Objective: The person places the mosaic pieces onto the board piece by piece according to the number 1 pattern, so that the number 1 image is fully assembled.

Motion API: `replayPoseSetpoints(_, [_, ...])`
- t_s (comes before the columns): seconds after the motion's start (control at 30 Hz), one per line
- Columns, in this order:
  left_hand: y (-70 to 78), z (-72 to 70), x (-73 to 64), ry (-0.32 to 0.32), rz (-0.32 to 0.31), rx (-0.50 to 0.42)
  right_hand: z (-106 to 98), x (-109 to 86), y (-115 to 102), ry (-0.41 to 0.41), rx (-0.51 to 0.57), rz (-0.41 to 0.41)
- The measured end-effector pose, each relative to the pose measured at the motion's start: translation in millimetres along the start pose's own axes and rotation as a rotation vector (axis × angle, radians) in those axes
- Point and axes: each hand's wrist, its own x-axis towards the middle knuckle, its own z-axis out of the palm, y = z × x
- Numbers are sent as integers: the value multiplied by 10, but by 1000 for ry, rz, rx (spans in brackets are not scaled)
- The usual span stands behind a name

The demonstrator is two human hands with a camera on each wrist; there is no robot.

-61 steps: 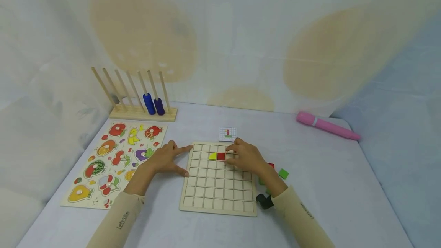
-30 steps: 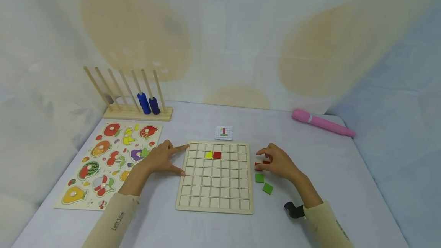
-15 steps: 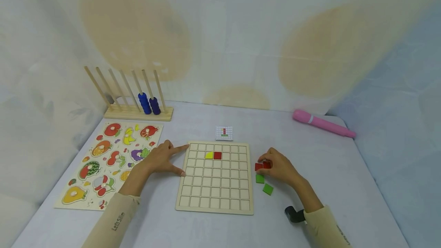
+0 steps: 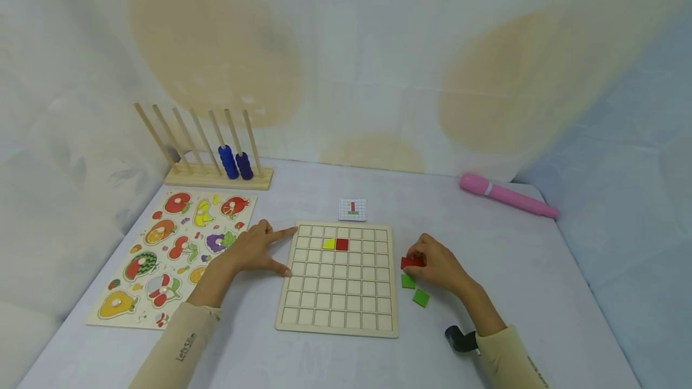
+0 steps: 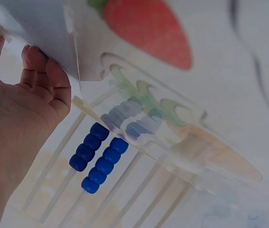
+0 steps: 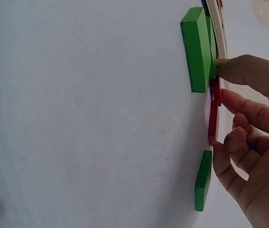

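A square wooden grid board (image 4: 339, 333) lies in the middle of the table. A yellow quarter-round tile (image 4: 329, 244) and a red tile (image 4: 342, 245) sit side by side in its second row. My left hand (image 4: 253, 251) touches the board's left edge with extended index finger and thumb. Right of the board, my right hand (image 4: 435, 264) pinches a red square tile between thumb and index finger; another red tile (image 6: 213, 122) is by its fingers in the right wrist view. Two green tiles (image 4: 420, 298) lie just below; a third green tile (image 6: 203, 181) shows only in the right wrist view.
A small pattern card (image 4: 352, 209) lies behind the board. At left are a fruit peg puzzle (image 4: 178, 221) and a wooden rod stand (image 4: 218, 180) with blue beads (image 4: 228, 162). A pink stick-shaped object (image 4: 508, 195) lies back right, and a black device (image 4: 459, 340) is at my right wrist.
My right hand has gone from the board's upper part to the tiles at right, and its thumb and finger have closed on a red tile. The left hand stays at the board's edge.
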Motion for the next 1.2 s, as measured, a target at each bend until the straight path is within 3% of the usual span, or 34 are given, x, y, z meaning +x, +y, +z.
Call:
replayPoseSetpoints(0.43, [-5, 2, -5, 7, 3, 0, 9, -1, -43, 60, 57, 21])
replayPoseSetpoints(1.2, [8, -1, 8, 0, 1, -5, 48, 115, -266, 62, 112, -26])
